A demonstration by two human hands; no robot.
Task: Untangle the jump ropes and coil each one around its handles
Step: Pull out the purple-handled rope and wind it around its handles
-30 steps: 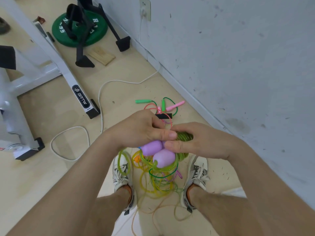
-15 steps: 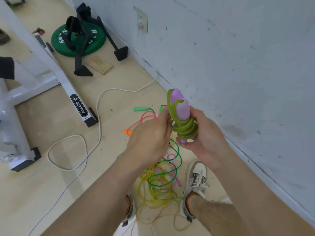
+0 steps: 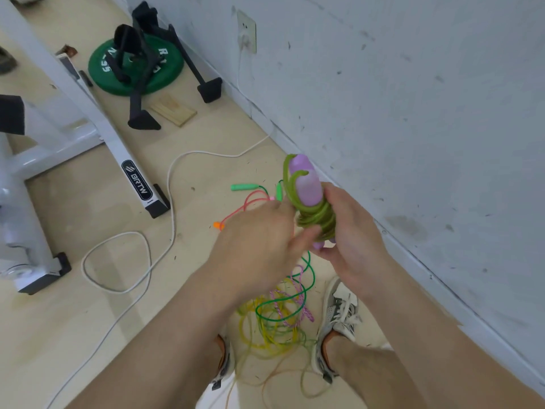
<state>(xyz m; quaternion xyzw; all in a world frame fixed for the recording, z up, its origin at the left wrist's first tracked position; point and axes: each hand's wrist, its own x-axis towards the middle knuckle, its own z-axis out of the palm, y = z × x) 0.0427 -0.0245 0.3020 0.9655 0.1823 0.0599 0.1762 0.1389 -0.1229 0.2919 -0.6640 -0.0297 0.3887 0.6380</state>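
Note:
Two purple handles stand upright side by side, with an olive-green rope coiled around their lower half. My right hand grips the bundle from the right and below. My left hand pinches the coil's left side with its fingertips. On the floor between my shoes lies a tangle of yellow, green and pink-white ropes. Beyond my hands lie green handles, a red-pink rope and an orange handle.
The wall runs close along the right. A white cable snakes over the floor at left. A white machine frame stands at the left, with a green weight plate and black stand behind it. My shoes flank the tangle.
The handle bundle rose from low in front of my legs and turned upright near the wall. Over the last half second my hands have hardly moved.

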